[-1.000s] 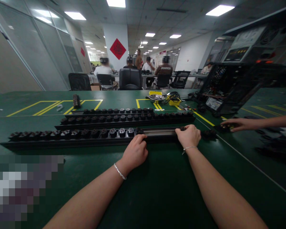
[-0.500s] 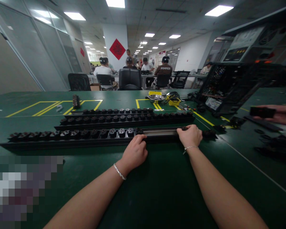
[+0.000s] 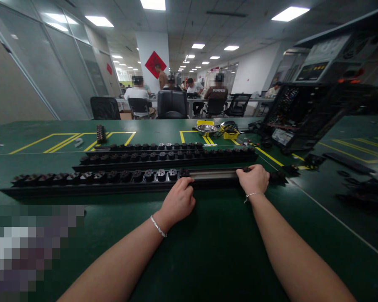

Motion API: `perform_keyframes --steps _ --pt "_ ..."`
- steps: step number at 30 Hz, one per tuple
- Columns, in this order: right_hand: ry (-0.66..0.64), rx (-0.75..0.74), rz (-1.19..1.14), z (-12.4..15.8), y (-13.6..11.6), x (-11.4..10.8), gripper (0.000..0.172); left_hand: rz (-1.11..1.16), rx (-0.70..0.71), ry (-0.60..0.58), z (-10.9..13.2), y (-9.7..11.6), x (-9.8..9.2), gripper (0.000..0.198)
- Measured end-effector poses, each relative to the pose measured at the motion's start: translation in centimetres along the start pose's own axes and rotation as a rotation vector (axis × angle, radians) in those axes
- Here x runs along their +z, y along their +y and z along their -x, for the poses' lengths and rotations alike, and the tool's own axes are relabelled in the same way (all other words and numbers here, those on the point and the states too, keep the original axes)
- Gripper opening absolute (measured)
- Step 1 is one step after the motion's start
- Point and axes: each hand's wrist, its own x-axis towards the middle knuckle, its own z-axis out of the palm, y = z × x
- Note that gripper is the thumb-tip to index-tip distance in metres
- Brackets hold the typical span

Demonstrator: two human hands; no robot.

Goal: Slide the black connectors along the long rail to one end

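Nearest me lies a long black power track with a row of round black sockets along it. My left hand is closed on the track's near edge, fingers curled by the last socket of the row. Right of that, a bare stretch of the track shows a pale metal channel. My right hand is closed over the track at the end of this stretch, pinching a small black socket mostly hidden by the fingers. Two more socket tracks lie behind, the closer one parallel.
An opened computer case stands at the right. Behind the tracks are a metal bowl, a yellow bin with cables, and a short stack of sockets. Dark parts lie at the right. People sit at far desks.
My right hand has slid slightly right along the track; my left hand stays put. Another person's hand with a dark object has left the right side. A person has appeared by the far pillar.
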Motion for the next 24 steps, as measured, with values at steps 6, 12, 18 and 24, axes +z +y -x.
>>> perform_keyframes --steps 6,12,18,24 --pt "-0.004 0.001 -0.017 -0.21 0.25 -0.14 0.029 0.004 0.001 0.000 -0.05 0.08 -0.05 0.011" --pt "-0.020 0.011 -0.011 -0.30 0.35 -0.21 0.028 0.008 0.001 0.006 -0.01 0.06 -0.03 0.011" --pt "0.001 0.003 -0.034 -0.43 0.47 -0.26 0.027 0.001 0.009 0.006 0.01 0.07 -0.08 0.011" --pt "-0.020 0.033 -0.037 -0.51 0.47 -0.25 0.029 0.012 0.005 0.011 0.02 0.06 -0.04 0.011"
